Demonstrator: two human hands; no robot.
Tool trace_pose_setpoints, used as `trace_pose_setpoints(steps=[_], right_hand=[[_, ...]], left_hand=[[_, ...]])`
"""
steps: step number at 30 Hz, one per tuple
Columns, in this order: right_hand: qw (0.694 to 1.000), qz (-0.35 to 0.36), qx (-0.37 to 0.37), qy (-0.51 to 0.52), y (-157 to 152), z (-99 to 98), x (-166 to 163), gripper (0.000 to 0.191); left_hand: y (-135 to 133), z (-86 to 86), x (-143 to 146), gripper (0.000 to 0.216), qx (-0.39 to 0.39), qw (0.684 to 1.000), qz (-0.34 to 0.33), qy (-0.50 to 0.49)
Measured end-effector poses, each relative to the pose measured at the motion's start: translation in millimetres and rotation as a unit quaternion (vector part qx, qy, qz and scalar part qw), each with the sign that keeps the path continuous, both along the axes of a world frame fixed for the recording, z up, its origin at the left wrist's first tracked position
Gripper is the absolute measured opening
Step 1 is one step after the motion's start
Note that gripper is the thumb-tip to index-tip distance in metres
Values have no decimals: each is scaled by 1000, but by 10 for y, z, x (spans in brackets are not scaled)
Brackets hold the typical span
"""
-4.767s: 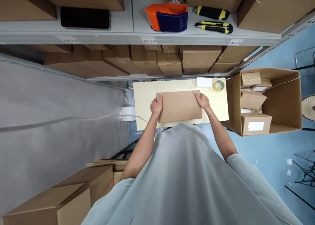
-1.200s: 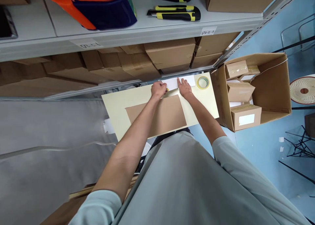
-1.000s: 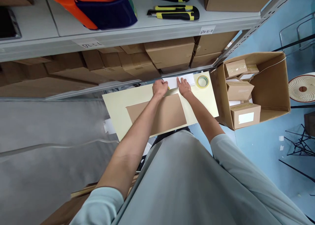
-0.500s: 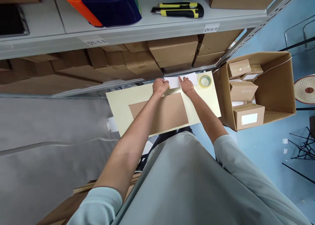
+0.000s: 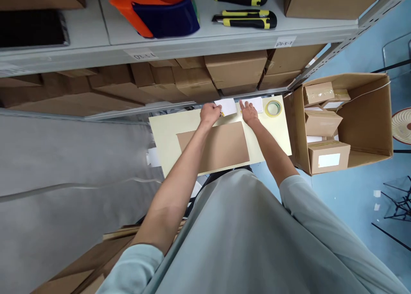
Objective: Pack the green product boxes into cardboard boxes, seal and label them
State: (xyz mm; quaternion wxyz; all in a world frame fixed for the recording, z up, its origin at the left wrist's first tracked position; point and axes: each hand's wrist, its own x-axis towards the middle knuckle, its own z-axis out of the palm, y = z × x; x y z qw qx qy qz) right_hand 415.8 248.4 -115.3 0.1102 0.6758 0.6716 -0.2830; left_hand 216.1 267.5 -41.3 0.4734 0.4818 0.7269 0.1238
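My left hand (image 5: 210, 114) pinches the edge of a small white label sheet (image 5: 227, 106) with a bit of yellow at its corner. To its right, my right hand (image 5: 249, 112) lies with its index finger stretched out on a white stack of similar sheets (image 5: 257, 103). Beside that stack sits a roll of tape (image 5: 273, 108). Below both hands, a flat brown cardboard piece (image 5: 229, 146) rests on the pale yellow board (image 5: 165, 127), partly covered by my left forearm.
A large open carton (image 5: 369, 154) holding several small boxes (image 5: 329, 157) stands to the right. Above the board runs a grey shelf (image 5: 205, 45) with box cutters (image 5: 245, 19) and an orange and blue holder (image 5: 163, 13). Brown boxes (image 5: 237, 71) line the level beneath.
The white sheet in my left hand has come apart from the stack, leaving a gap between them. My right hand stays at the stack. The whole view has shifted slightly.
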Motion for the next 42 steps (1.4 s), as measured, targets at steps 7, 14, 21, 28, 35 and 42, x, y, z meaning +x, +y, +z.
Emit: trace_pose_setpoints(steps=[7,14,21,28,35,42], right_hand=[[993,-83,-44,69,-25,484,121,70],[872,-225,64,430,-1148,1188,114,75],[802,-275,-7,530,-1950,1676,-519,70],[808,-279,79,513,-1984,1987,-769,61],[828,-264,141,474,-1987,2316,-808,48],[825,-266,167,469,-2026,2437,-1029,43]], left_hand=[[-667,721,-507,42,53,978,67,-189],[-1566,963,-994,65,39,948,115,-294],[-2019,1045,-1097,67,9,941,138,-308],[-2123,1319,-1260,60,79,917,150,-361],[-2239,1643,-1512,42,89,928,72,-354],[-2311,1656,-1652,32,116,925,61,-358]])
